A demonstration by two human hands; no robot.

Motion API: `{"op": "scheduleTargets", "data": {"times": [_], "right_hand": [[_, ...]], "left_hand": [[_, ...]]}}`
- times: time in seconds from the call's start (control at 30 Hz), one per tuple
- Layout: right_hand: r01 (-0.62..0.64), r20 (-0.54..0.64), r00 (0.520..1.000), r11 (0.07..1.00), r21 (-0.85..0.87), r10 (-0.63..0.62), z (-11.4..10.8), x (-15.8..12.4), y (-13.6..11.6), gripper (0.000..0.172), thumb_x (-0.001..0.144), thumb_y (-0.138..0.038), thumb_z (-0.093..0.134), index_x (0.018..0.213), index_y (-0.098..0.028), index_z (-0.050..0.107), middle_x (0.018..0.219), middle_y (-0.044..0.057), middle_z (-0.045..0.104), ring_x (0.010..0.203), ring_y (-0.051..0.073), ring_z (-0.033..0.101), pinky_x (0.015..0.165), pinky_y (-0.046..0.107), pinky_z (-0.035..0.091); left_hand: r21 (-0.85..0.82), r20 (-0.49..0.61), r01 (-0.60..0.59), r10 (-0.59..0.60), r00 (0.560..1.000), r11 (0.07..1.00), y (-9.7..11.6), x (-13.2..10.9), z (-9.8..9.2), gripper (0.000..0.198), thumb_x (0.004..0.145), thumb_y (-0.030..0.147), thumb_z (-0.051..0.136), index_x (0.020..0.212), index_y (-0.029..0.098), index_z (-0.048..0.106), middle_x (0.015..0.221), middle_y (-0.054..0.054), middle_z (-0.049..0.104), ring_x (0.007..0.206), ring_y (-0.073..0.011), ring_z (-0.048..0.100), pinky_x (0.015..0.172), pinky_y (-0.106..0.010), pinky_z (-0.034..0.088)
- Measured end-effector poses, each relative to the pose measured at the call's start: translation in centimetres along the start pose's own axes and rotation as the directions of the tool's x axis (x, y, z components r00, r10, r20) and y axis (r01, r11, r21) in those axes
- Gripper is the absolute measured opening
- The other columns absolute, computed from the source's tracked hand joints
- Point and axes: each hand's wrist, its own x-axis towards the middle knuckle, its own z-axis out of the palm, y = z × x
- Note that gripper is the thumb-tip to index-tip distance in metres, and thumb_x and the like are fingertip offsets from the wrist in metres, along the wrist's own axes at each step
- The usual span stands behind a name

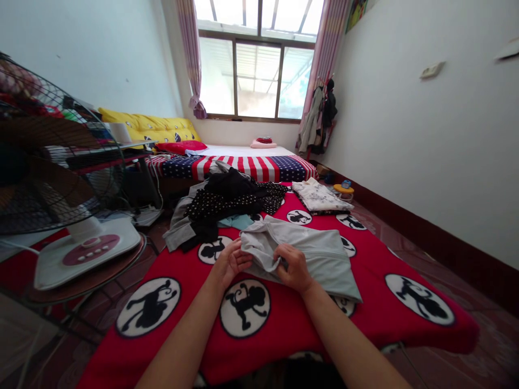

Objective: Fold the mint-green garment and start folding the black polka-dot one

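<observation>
Right hand (295,268) gripping edge of grey garment (318,248), red cloth (377,324) spreading rightward

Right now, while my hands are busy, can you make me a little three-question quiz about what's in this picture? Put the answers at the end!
1. What does the right hand hold?
2. True or false: the fan stands on the floor.
3. Fill in the color: the folded stack lies on a ____ cloth printed with dark figures in white circles.

Key: 1. A pale gray garment. 2. False; it stands on a round stool. 3. Red.
</observation>
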Motion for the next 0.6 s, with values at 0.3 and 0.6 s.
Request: {"op": "scheduleTargets", "data": {"times": [0.3,0.6], "right_hand": [[0.129,-0.058,0.990,0.991,-0.019,-0.130,0.2,-0.2,0.8,0.024,0.053,-0.007,0.048,0.071,-0.022,0.055,0.085,0.004,0.055,0.080,0.020,0.048,0.074,0.032,0.040],[0.011,0.025,1.000,0.991,0.132,-0.014,-0.2,-0.3,-0.3,0.049,0.074,-0.023,0.057,0.123,-0.024,0.050,0.108,0.006,0.058,0.069,0.014,0.051,0.068,0.029,0.044]], "left_hand": [[0.015,-0.148,-0.043,0.045,0.988,0.999,-0.3,0.6,0.2,0.005,0.080,0.008,0.056,0.080,0.011,0.061,0.070,-0.008,0.071,0.060,-0.0174,0.068,0.057,-0.027,0.058],[0.127,-0.351,-0.290,0.317,0.881,0.948,-0.8,2.1,-1.6,0.012,0.078,0.010,0.053,0.088,0.016,0.053,0.075,-0.004,0.064,0.061,-0.0125,0.064,0.055,-0.022,0.052]]}}
